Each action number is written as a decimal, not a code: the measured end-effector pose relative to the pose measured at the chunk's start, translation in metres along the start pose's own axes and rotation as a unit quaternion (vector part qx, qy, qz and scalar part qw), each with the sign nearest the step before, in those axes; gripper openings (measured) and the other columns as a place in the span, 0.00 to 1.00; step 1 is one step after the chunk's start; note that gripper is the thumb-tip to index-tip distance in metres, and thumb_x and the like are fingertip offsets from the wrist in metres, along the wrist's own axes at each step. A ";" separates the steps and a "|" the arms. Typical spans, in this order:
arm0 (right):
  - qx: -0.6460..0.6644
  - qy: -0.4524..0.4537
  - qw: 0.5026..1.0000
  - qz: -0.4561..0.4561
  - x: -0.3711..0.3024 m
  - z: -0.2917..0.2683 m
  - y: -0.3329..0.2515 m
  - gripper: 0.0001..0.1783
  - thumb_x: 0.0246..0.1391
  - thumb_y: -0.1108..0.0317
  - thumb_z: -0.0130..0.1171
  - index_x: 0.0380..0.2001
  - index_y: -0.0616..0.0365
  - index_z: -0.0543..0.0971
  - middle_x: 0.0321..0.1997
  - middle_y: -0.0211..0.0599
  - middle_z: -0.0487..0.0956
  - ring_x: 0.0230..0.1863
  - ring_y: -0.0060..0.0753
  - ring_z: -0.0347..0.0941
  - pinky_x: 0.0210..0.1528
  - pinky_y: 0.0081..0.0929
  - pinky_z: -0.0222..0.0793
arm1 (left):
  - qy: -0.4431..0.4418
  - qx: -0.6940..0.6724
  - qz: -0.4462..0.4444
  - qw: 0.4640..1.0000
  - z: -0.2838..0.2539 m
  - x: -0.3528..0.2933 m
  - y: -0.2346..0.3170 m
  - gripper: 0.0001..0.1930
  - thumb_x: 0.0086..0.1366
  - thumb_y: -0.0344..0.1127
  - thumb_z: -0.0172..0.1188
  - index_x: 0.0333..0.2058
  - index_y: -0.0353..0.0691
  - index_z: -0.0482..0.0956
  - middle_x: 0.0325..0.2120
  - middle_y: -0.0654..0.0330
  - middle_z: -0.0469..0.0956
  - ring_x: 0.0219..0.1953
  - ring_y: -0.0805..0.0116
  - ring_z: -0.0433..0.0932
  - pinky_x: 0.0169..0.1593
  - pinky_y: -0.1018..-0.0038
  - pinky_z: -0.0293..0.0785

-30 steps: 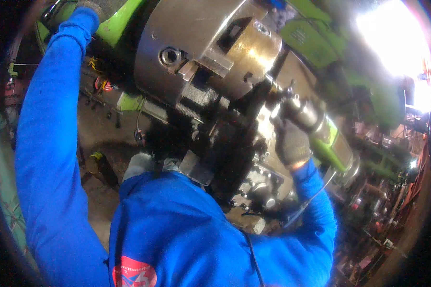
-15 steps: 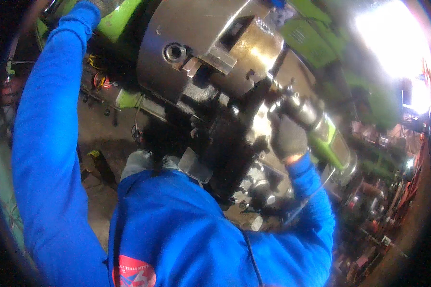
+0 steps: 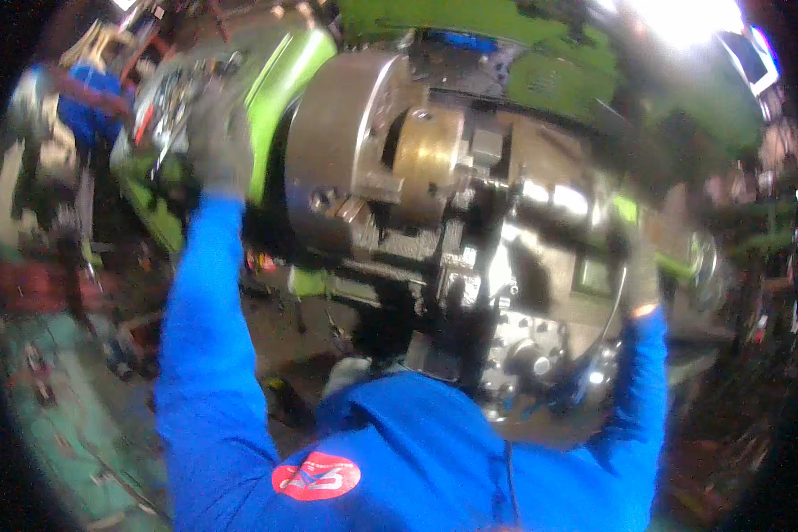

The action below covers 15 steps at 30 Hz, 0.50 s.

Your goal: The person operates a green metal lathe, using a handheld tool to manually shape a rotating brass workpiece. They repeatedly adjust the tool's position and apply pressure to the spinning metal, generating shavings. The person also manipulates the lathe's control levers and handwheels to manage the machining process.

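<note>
A large steel lathe chuck (image 3: 328, 146) fills the upper middle, its jaws around a brass-coloured round workpiece (image 3: 427, 164). To the chuck's left, my left hand (image 3: 219, 137), in a grey glove, is over the green headstock, near the tools lying there. Motion smears its fingers. My right hand (image 3: 643, 266), gloved too, is right of the tool carriage, near the green and metal parts by the tailstock. Its fingers are blurred and I cannot make out anything in them. Below the workpiece sits the shiny metal carriage (image 3: 528, 350) with round knobs and bolts.
Assorted tools (image 3: 164, 111) lie on the headstock top (image 3: 279, 66). The green machine body (image 3: 559, 80) runs behind the chuck. A bright lamp (image 3: 683, 18) glares at the upper right. Green flooring (image 3: 89, 443) shows at the lower left.
The view has swung left. My right hand has left the tool carriage and moved right. My left hand, mostly cut off before at the top left, now shows over the headstock.
</note>
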State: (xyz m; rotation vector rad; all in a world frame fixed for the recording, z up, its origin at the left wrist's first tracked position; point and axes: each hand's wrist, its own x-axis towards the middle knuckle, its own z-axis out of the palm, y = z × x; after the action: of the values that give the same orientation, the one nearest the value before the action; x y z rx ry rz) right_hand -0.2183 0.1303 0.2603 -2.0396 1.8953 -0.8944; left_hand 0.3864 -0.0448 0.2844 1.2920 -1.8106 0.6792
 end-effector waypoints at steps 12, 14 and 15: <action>0.284 0.272 0.862 0.320 -0.188 -0.019 0.050 0.17 0.73 0.58 0.53 0.52 0.60 0.80 0.37 0.24 0.79 0.29 0.14 0.69 0.32 0.15 0.70 | -0.399 -0.465 -0.181 0.769 -0.006 -0.101 0.336 0.22 0.70 0.38 0.61 0.59 0.35 0.76 0.50 0.45 0.80 0.53 0.53 0.79 0.59 0.60 0.75; 0.382 0.238 0.800 0.397 -0.225 -0.016 0.068 0.16 0.74 0.60 0.50 0.54 0.58 0.79 0.42 0.27 0.80 0.35 0.17 0.73 0.37 0.18 0.73 | -0.414 -0.538 -0.443 0.586 0.031 -0.096 0.357 0.21 0.74 0.41 0.57 0.59 0.36 0.74 0.53 0.50 0.77 0.53 0.51 0.78 0.57 0.58 0.76; 0.396 0.223 0.779 0.433 -0.231 -0.018 0.060 0.16 0.75 0.61 0.49 0.54 0.57 0.79 0.43 0.29 0.81 0.39 0.18 0.76 0.39 0.19 0.74 | -0.410 -0.510 -0.319 0.686 0.063 -0.116 0.350 0.22 0.73 0.43 0.57 0.59 0.36 0.74 0.52 0.50 0.77 0.51 0.51 0.78 0.55 0.58 0.77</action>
State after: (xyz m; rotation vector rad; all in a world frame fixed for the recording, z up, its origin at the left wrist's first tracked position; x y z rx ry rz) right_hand -0.2741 0.3476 0.1766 -0.3905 1.8309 -1.5542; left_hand 0.0577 0.0826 0.1604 1.2727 -1.6423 -1.3532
